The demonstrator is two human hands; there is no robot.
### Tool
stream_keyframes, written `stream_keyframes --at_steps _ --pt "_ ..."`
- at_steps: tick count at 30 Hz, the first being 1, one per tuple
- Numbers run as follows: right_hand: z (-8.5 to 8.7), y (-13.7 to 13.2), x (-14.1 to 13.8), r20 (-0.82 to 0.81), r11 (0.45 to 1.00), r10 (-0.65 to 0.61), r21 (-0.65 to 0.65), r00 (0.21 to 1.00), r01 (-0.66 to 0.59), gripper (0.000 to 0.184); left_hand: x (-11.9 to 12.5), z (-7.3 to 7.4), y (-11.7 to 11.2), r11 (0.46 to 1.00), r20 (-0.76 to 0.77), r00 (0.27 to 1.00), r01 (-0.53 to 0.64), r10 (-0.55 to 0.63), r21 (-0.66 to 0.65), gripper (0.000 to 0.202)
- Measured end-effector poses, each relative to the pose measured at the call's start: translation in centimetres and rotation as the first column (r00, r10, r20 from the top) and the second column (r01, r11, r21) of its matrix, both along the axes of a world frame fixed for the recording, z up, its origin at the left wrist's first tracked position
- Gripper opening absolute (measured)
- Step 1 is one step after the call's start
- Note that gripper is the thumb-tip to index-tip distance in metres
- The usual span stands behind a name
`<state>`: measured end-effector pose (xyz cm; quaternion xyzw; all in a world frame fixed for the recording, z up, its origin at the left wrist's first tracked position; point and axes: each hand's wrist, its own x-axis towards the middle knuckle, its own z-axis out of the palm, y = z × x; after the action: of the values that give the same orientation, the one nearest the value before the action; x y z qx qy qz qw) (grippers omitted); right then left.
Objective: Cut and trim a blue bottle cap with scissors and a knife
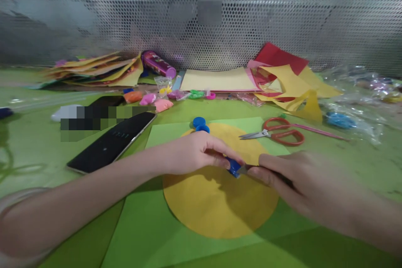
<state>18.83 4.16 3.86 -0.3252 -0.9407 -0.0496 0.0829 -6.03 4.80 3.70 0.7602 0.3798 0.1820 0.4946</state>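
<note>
Over the yellow circle (216, 213), just pinching some blue bit (233, 168) in left hand (196, 153), gripping a blade (244, 169) in right hand (298, 176).

left sleeve (15, 200): pale, seemingly short and loose | left hand (199, 153): bare | right hand (300, 176): bare

I see a small, shiny blue piece (233, 167), pinched and partly hidden, which is tilted above a yellow paper circle (207, 209). A thin, dark tool (244, 169), also gripped, points leftward; its tip appears to touch this piece.
</note>
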Motion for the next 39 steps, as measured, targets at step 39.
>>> stream_keyframes --at_steps 39 --pt "0.54 0.23 -0.52 -0.13 0.986 0.103 -0.12 0.986 -0.119 0.044 0.45 -0.05 -0.08 1.0 0.044 0.999 -0.013 0.014 -0.02 0.026"
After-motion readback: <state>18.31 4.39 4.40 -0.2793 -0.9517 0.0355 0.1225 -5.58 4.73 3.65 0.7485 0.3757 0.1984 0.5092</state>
